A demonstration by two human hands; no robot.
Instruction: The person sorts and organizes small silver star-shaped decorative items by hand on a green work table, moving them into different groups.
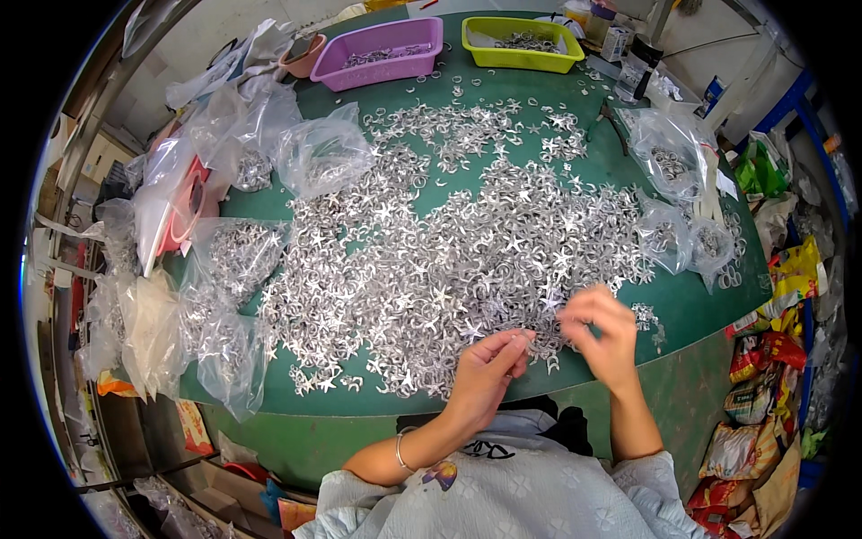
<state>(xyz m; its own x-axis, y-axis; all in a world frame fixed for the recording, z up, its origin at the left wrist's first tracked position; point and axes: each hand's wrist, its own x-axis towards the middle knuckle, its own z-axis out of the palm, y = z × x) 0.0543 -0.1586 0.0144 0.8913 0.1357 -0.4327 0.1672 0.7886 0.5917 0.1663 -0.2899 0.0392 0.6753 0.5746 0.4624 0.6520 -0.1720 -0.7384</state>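
Observation:
A wide heap of small silver metal pieces, many starfish-shaped and many like open rings, spreads over the green table. At its near edge my left hand is closed, with thumb and forefinger pinching a small silver ring; its exact shape is mostly hidden by the fingertips. My right hand hovers just to the right, over the heap's near right edge. Its fingers are bent and slightly blurred, thumb and forefinger apart, and nothing shows between them.
Purple and yellow-green baskets holding silver pieces stand at the far edge. Clear plastic bags of pieces lie left and right. Pliers and a dark-lidded bottle sit far right. Colourful packages fill the right side.

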